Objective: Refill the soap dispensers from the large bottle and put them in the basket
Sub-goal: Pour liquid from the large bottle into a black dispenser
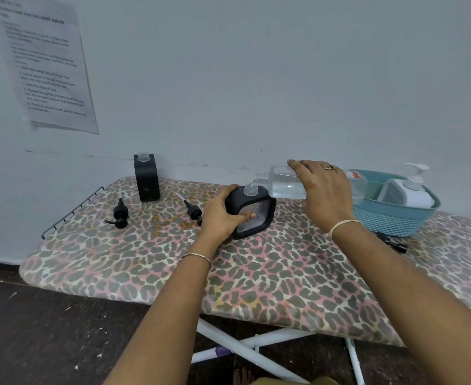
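Item: my left hand [223,215] grips the black square clear-windowed soap dispenser [262,219], my right hand [324,190] grasps the tipped clear plastic bottle [284,184], its neck at the dispenser's mouth.

1 head view, forward-down, close over board [256,273].

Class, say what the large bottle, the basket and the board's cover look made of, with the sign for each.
Large bottle: probably clear glossy plastic; liquid shows through its wall. Basket: likely matt teal plastic, moulded in a woven texture. Cover: seemingly printed fabric, leopard-spotted, wrapping softly over the edge.
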